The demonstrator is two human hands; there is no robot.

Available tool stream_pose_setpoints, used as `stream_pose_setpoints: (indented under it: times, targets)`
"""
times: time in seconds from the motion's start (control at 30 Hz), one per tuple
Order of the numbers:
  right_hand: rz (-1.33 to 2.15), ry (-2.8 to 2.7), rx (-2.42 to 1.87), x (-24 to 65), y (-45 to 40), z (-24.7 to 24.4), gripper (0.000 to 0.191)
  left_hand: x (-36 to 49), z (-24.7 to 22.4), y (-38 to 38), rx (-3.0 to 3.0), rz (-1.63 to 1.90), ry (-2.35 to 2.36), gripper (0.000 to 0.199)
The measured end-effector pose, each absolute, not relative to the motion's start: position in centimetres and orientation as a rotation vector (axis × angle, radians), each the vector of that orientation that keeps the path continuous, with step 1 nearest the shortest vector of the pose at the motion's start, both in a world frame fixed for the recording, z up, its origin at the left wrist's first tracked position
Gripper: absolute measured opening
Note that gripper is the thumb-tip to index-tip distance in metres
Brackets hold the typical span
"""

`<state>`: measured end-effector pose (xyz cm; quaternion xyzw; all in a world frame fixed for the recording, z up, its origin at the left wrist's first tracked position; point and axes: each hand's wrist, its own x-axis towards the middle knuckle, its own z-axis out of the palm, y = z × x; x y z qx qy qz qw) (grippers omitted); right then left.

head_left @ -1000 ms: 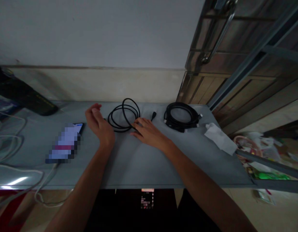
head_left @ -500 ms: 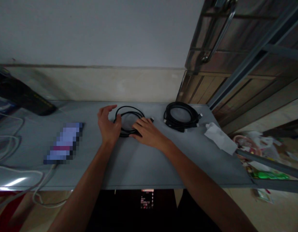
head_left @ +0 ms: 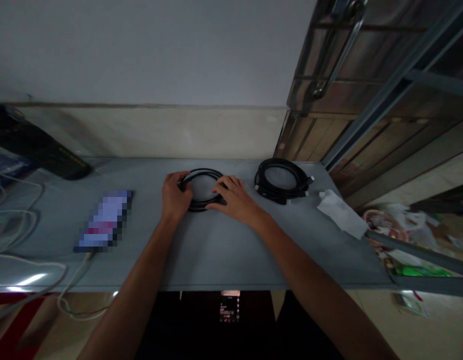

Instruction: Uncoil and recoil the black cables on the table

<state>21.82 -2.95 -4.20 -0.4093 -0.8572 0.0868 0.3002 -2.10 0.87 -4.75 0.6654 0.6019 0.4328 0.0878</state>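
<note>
A black cable [head_left: 199, 205] lies in a loose round coil on the grey tabletop [head_left: 223, 255], in the middle of the head view. My left hand [head_left: 175, 199] is curled around the coil's left side, thumb inside the ring and fingers outside. On the opposite side, my right hand [head_left: 237, 201] grips the coil with bent fingers and thumb; they cover that part of it. A second coiled black cable [head_left: 282, 194], its plug ends showing, rests apart to the right of my right hand.
Left of my arms is a phone [head_left: 105, 220] with a white cord [head_left: 75, 277] plugged in. A dark cylindrical object [head_left: 47, 150] lies at the far left. White crumpled paper [head_left: 342, 214] sits near the right edge, beside a metal frame bar [head_left: 377, 95]. Behind the table rises a wall [head_left: 159, 130].
My left hand has closed from an open pose onto the coil's left side. The right hand has shifted slightly right and back. The cable loops now lie closer together.
</note>
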Motion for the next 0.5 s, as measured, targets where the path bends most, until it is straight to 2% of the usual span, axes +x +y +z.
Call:
stream_pose_setpoints:
  times: [0.3,0.5]
  targets:
    - [0.155,-2.4,-1.041,21.5,-3.1,-3.5,0.029,-1.7,-5.6,1.3,1.974,1.347,1.744,0.037]
    - [0.207,-2.182,-1.124,22.0,-3.0,-2.9,0.025,-1.5,-6.0,1.8,1.964,1.346,1.755,0.05]
